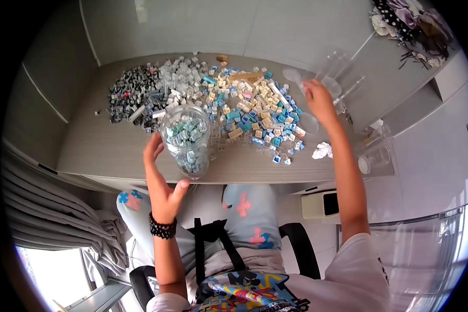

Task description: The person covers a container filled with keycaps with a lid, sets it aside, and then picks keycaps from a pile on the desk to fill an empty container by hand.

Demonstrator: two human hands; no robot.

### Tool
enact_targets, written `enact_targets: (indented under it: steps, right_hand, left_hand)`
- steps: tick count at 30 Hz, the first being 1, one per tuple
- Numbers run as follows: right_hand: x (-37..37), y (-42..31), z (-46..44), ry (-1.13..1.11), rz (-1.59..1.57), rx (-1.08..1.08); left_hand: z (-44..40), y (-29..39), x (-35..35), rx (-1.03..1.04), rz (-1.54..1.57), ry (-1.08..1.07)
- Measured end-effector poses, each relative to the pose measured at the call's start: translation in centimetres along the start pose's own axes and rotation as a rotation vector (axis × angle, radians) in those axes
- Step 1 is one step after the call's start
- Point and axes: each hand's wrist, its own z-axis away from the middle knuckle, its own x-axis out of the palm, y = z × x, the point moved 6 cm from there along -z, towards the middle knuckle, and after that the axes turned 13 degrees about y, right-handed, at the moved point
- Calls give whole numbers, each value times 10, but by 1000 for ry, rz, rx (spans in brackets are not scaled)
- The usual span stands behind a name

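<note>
A clear jar [184, 148], partly filled with pale green and blue keycaps, stands near the table's front edge. Beside its left side is my left hand [165, 193], fingers apart and thumb stretched out, holding nothing. Over the right part of the table, my right hand [318, 97] has its fingers drawn together near a clear round lid [292, 75]; whatever lies between the fingertips is too small to make out. A second clear lid [309, 123] lies just below that hand. Blue and cream keycaps [265, 112] spread between the jar and my right hand.
Dark keycaps [127, 93] and clear ones [179, 75] are heaped at the back left. Clear containers [338, 78] stand at the right, with another [378, 155] at the right edge. A crumpled white tissue [323, 151] lies near the front. Fabric items [413, 26] hang at the upper right.
</note>
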Motion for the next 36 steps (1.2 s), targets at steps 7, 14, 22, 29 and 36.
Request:
enact_targets:
  steps: [7,14,22,29,36]
  right_hand:
    - [33,44,12,-396,505,-227]
    - [-112,-4,11,225,115,140]
    - [-316,-10,152,773,42,458]
    - [-190,28,245,223,420,516]
    - [-148,32,227,221,312,495]
  left_hand:
    - [60,-20,-57,-19,-70,302]
    - [97,-44,-77,-120,-221,204]
    - [40,-33,-82,62,-333,335]
    - [11,-12,-8,117,14,114]
    - [19,-29,20,-119,91,96]
